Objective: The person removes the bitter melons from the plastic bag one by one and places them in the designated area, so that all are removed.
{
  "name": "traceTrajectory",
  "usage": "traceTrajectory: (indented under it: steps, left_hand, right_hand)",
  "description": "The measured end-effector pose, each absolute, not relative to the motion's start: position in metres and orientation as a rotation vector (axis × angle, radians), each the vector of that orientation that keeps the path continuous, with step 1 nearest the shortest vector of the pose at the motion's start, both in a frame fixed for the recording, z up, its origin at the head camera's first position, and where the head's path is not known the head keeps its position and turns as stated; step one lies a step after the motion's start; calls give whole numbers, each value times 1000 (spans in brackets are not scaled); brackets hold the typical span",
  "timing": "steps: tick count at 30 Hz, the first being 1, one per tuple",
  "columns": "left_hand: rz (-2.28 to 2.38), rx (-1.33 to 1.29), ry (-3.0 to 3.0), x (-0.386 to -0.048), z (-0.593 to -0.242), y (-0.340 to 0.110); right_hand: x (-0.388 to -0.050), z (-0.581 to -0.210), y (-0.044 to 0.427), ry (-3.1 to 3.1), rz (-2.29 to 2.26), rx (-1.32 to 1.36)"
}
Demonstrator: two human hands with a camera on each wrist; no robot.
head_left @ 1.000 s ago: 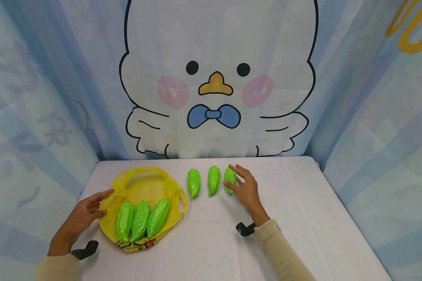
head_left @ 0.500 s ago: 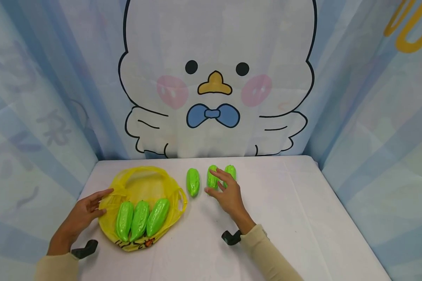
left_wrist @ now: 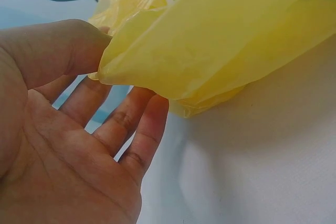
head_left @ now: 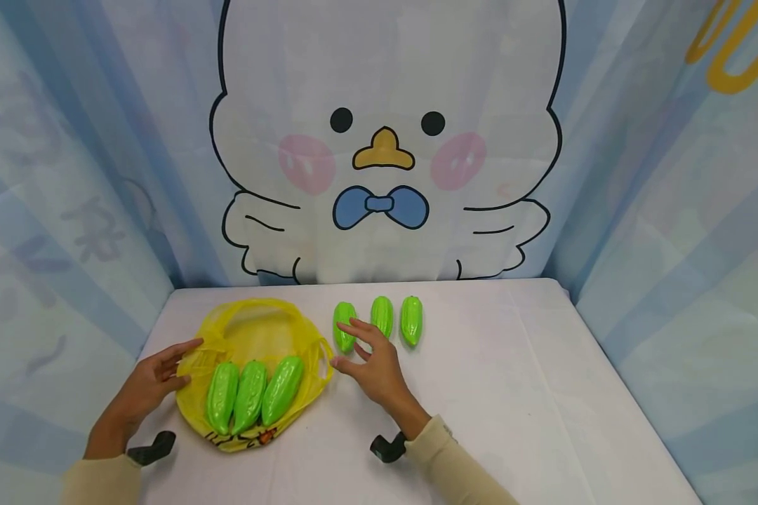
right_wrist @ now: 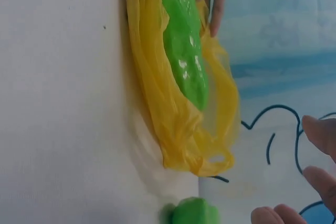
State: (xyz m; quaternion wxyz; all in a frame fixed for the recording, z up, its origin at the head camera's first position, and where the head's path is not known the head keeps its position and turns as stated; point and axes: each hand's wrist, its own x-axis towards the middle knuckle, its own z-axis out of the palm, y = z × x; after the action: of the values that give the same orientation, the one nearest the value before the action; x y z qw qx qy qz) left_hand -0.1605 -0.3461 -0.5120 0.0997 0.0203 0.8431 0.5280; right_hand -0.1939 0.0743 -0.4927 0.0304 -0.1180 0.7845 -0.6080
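Note:
A yellow plastic bag [head_left: 262, 319] lies spread at the left of the table, with three green toy vegetables on it, the rightmost one [head_left: 282, 390] tilted. My left hand [head_left: 151, 386] pinches the bag's left edge; in the left wrist view its thumb and fingers [left_wrist: 73, 108] hold the yellow film [left_wrist: 199, 45]. Beside the bag's right handle, my right hand [head_left: 379, 368] hovers with fingers spread and nothing in them, partly over a green vegetable [head_left: 343, 337]. Two more, one in the middle [head_left: 382, 314] and one at the right [head_left: 411, 321], lie in the same row.
The white-covered table [head_left: 512, 393] reaches to a curtain [head_left: 385, 70] printed with a cartoon bird at the back. More blue and white curtain hangs at both sides. A black wrist mount [head_left: 388, 447] sticks out beside the right sleeve, another [head_left: 153, 449] beside the left.
My right hand has moved left along the row, from the rightmost vegetable past the middle one to the leftmost. The left hand, bag and vegetables have stayed in place.

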Motion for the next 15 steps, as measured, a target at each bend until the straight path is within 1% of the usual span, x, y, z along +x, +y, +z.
traceTrajectory:
  steps: [15]
  left_hand:
    - [1547, 40, 2499, -158, -507, -342]
  right_hand:
    - [-166, -499, 37, 2271, -1879, -519]
